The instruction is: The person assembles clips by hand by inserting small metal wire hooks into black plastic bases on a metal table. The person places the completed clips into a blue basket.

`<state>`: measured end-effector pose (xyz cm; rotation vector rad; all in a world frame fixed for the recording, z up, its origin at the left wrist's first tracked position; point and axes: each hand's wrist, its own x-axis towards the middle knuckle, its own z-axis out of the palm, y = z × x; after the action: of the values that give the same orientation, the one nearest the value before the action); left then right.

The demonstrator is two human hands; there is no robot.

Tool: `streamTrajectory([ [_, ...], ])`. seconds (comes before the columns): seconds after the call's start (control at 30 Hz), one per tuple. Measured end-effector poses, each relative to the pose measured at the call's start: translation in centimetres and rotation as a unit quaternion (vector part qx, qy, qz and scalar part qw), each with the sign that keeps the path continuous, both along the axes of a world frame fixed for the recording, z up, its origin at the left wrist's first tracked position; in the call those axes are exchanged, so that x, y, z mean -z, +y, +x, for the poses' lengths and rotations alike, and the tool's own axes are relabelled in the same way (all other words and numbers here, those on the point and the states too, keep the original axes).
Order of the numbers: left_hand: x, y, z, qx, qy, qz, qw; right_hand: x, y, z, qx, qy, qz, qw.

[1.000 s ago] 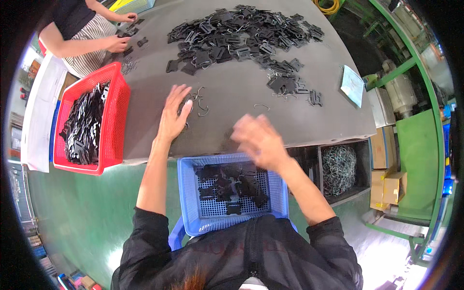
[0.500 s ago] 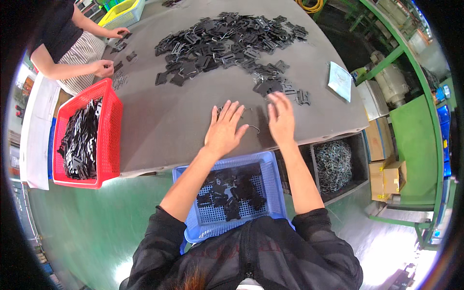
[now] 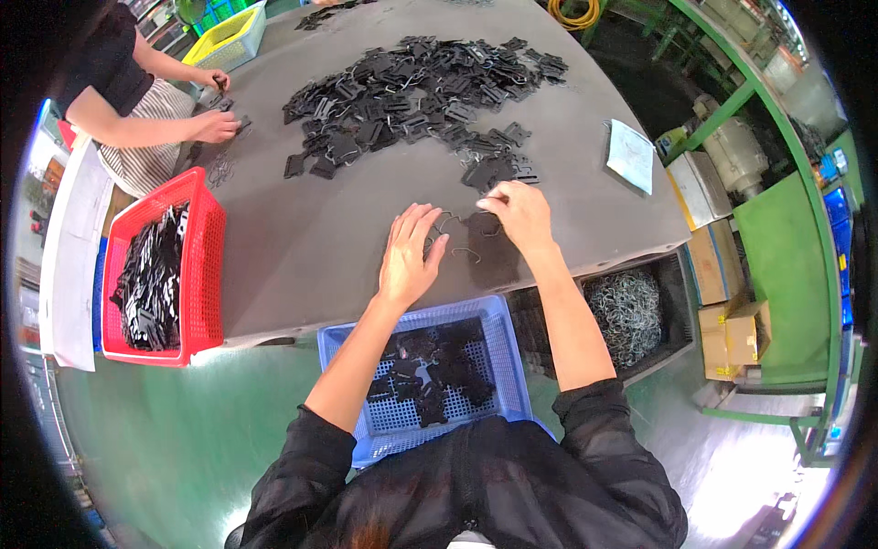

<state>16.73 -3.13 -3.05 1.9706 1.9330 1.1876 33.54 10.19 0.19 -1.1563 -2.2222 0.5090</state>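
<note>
My left hand [image 3: 411, 254] rests on the grey table, thumb apart from its slightly bent fingers, over a few thin bent wire hooks. One wire hook [image 3: 468, 252] lies just right of the thumb, another [image 3: 447, 220] by the fingertips. With thumb and fingers pinched together, my right hand [image 3: 521, 215] holds a small flat black plate [image 3: 485, 223] low over the table; its fingers partly cover it. Beyond that hand begins a heap of black slotted plates [image 3: 402, 96] mixed with wire hooks.
A blue basket [image 3: 517, 366] holding black plates sits below my forearms. At right stands a dark bin of wire hooks [image 3: 626, 316]; at left, a red basket [image 3: 212, 265] full of black pieces. Across the table's left side, a co-worker's hands [image 3: 215, 126] handle black plates. A wrapped packet [image 3: 630, 157] lies near the right edge.
My right hand has gone from loosely spread to pinching and now has a black plate. My left hand's fingers have bent more. The co-worker's hands have drawn closer together.
</note>
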Motion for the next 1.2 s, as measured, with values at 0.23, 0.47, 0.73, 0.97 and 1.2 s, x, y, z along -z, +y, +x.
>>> streamTrajectory([
  [0.23, -3.2, 0.3, 0.3, -0.048, -0.128, 0.098, 0.986, -6.3, -3.5, -6.3, -0.099, 0.133, -0.168, 0.972],
  [0.47, -5.1, 0.1, -2.8, -0.045, -0.234, -0.035, 0.970, -6.6, -3.6, -7.7, -0.162, 0.205, -0.198, 0.945],
  [0.73, -5.5, -0.2, -3.9, -0.060, -0.257, -0.045, 0.964, -6.8, -5.0, -7.9, -0.109, 0.309, -0.291, 0.899],
  [0.97, -8.0, 0.0, -8.2, 0.076, -0.226, -0.030, 0.971, -8.0, -5.3, -6.3, -0.196, 0.201, -0.280, 0.918],
  [1.2, -10.5, -0.7, -6.0, -0.010, -0.290, -0.052, 0.955, -9.4, -6.2, -6.8, -0.174, 0.240, -0.230, 0.927],
])
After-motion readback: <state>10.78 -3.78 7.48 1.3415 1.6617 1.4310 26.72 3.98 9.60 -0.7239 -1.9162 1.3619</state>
